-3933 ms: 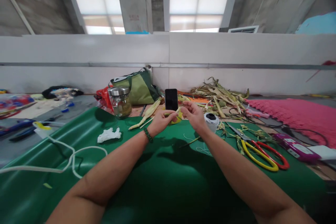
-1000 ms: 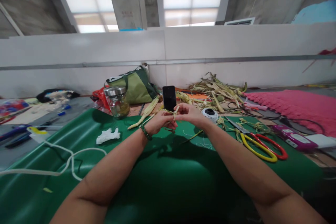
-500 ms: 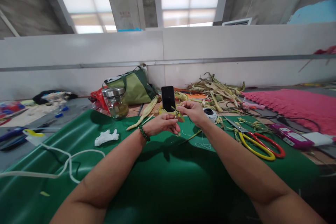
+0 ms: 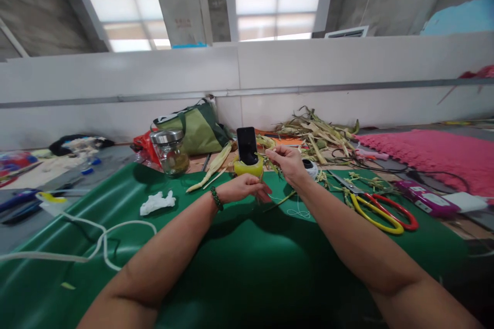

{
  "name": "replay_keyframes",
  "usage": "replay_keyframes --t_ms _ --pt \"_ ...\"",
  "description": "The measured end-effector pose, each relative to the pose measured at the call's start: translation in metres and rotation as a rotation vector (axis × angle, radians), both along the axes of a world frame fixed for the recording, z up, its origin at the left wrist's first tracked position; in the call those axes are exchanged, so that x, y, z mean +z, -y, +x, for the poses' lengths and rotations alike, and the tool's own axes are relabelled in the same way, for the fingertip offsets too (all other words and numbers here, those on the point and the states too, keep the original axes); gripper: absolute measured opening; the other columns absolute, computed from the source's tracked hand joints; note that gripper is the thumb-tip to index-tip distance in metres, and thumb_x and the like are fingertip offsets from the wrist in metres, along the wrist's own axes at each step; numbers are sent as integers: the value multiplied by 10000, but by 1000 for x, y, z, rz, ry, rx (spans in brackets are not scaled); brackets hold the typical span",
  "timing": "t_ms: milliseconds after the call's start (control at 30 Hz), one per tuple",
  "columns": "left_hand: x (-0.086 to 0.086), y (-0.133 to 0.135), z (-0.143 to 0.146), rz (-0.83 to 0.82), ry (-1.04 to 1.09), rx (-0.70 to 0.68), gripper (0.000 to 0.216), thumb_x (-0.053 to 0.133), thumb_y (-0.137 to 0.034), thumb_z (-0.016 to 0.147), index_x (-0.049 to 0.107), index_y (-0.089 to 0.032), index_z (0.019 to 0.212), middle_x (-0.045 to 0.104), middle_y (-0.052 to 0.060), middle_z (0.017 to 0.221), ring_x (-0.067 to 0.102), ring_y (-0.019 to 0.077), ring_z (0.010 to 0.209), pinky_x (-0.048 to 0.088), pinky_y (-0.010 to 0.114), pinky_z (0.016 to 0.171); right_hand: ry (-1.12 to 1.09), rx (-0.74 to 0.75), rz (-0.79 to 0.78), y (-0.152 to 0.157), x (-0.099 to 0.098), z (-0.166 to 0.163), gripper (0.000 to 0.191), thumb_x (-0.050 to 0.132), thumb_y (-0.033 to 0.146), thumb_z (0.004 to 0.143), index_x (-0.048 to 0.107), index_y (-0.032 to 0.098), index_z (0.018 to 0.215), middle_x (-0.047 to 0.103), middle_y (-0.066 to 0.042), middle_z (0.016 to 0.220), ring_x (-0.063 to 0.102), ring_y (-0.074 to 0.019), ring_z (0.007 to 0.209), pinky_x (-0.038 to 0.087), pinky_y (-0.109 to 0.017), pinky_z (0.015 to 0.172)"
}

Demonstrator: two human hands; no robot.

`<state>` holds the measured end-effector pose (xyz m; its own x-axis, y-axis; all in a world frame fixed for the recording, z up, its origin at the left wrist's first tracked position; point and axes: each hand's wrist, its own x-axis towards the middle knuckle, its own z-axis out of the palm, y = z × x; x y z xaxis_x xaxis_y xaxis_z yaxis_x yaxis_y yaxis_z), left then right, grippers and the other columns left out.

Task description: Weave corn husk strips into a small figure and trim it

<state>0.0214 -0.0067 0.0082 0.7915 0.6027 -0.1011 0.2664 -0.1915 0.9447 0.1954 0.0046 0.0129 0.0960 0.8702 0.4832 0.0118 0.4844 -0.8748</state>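
Note:
Over the green mat (image 4: pixel 247 267), my left hand (image 4: pixel 249 187), with a dark green bead bracelet (image 4: pixel 216 198) on its wrist, pinches a small bundle of green plant strips (image 4: pixel 270 164). My right hand (image 4: pixel 288 162) is just beyond it, to the right, with thumb and forefinger closed on the upper part of the strips. The exact grip is small and partly hidden by fingers. White thread (image 4: pixel 299 213) lies loosely curled on the mat below my right hand. A phone (image 4: pixel 247 145) stands upright behind the hands in a yellow round holder (image 4: pixel 249 168).
Scissors with red and yellow handles (image 4: pixel 376 213) lie at right, near a purple device (image 4: pixel 427 199). Dried corn husks (image 4: pixel 316 128) are heaped at the back. A glass jar (image 4: pixel 172 154), green bag (image 4: pixel 203 131), crumpled tissue (image 4: pixel 157 202) and white cable (image 4: pixel 100 236) are at left.
My left hand has moved slightly right and lower, and my right hand a little to the right. More of the yellow holder shows between and behind them.

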Motion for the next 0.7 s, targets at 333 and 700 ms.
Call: replay_keyframes --t_ms 333,700 --pt "8 0 1 323 90 258 529 390 -566 898 550 -167 590 515 -2 532 427 114 534 367 251 567 210 54 62 15 0 -12 344 723 494 633 574 189 576 544 20 528 453 -100 506 377 -242 482" --pt "3 12 16 746 42 552 251 518 -321 862 517 -194 645 533 22 635 482 167 660 381 275 674 -191 219 -188 12 0 -12 450 865 496 445 570 170 542 515 50 473 456 -60 441 399 -213 446"
